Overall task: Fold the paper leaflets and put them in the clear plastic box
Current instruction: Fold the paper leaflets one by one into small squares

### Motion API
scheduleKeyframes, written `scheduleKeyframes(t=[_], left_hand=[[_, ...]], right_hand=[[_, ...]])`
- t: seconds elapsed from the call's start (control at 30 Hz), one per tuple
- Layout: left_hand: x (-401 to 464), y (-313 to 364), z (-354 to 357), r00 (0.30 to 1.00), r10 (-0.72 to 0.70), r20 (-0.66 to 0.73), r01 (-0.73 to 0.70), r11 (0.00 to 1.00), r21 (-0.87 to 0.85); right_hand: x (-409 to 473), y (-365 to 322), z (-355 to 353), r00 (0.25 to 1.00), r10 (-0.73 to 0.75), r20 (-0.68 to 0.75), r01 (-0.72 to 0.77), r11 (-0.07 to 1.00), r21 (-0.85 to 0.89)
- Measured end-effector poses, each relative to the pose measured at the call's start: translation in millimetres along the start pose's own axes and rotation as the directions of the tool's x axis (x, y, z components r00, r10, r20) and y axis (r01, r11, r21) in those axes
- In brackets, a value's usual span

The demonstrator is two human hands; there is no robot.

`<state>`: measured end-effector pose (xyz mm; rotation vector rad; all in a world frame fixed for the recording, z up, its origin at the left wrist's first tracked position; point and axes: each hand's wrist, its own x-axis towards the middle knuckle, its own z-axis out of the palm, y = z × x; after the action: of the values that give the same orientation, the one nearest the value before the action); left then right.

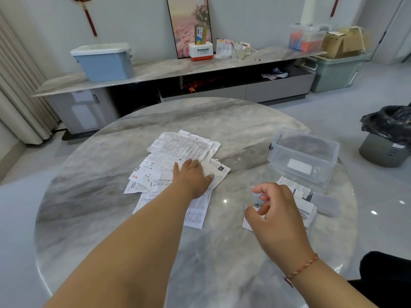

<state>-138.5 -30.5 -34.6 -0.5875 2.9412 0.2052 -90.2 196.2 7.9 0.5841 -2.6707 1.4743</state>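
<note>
marble table (222, 252), leaflets (184, 145), clear box (304, 152)

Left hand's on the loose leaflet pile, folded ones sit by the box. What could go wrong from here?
1. The left hand rests flat on an overlapping pile of unfolded leaflets; pulling one may drag several along.
2. The folded leaflets lie outside the clear plastic box, right under the right hand; a sweep could scatter them.
3. The box sits near the table edge; a nudge might tip it off.

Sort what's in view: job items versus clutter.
Job: unfolded leaflets under left hand; folded leaflets by right hand; clear plastic box.
Clutter: blue bin; Panasonic box; trash can; cardboard box.
</note>
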Motion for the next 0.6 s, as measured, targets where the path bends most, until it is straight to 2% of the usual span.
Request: scheduleKeyframes(t=[0.07, 0.13, 0.2, 0.27, 0.37, 0.43, 0.6], left_hand=[[-6, 0, 1, 0.993, 0.028, -0.118, -0.036, 0.997, -0.072], [-20, -3, 0, 0.948, 0.058, -0.313, -0.123, 0.974, -0.192], [-37, -8, -2, 0.914, 0.057, -0.401, -0.180, 0.944, -0.276], [-52, -14, -3, 0.919, 0.069, -0.388, -0.178, 0.951, -0.253], [-59, -22, -6, 0.926, -0.009, -0.377, -0.077, 0.974, -0.213], [-52, -23, -10, 0.925, -0.059, -0.376, -0.013, 0.982, -0.188], [-11, -16, -18, 0.942, -0.075, -0.326, 0.029, 0.990, -0.141]], right_hand=[[0, 0, 2, 1.000, 0.001, -0.001, -0.001, 1.000, -0.001], [0, -1, 3, 1.000, 0.003, 0.007, -0.003, 1.000, -0.008], [-2, -3, 3, 1.000, -0.003, 0.010, 0.003, 1.000, -0.010], [-6, -8, 3, 1.000, -0.004, 0.014, 0.004, 1.000, 0.004], [-12, -16, 3, 1.000, -0.018, 0.017, 0.017, 0.999, 0.039], [-16, -19, 4, 0.999, -0.038, 0.016, 0.037, 0.998, 0.042], [-11, -9, 7, 1.000, -0.012, 0.015, 0.012, 1.000, 0.016]])
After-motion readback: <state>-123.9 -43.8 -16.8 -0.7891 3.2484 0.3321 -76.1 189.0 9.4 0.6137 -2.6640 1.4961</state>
